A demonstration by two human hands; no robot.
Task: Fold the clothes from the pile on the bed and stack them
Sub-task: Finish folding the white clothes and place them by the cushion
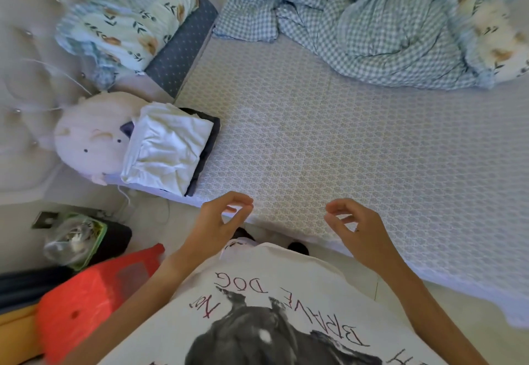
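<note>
Folded clothes stack (171, 150) on bed (343, 150) | left hand (220, 221), right hand (357, 227): loosely curled, empty

At the bottom centre of the frame, the person's white T-shirt (286, 293) carries upside-down dark red lettering reading "NOT", "DOG" and "BRAVE" above a black dog print.

left hand (221, 218): raised near centre, forearm bare, fingers curled toward thumb, grip holds nothing | right hand (355, 226): raised level with it, well apart, fingers loosely curled, apparently holding nothing | both palms face inward
</note>
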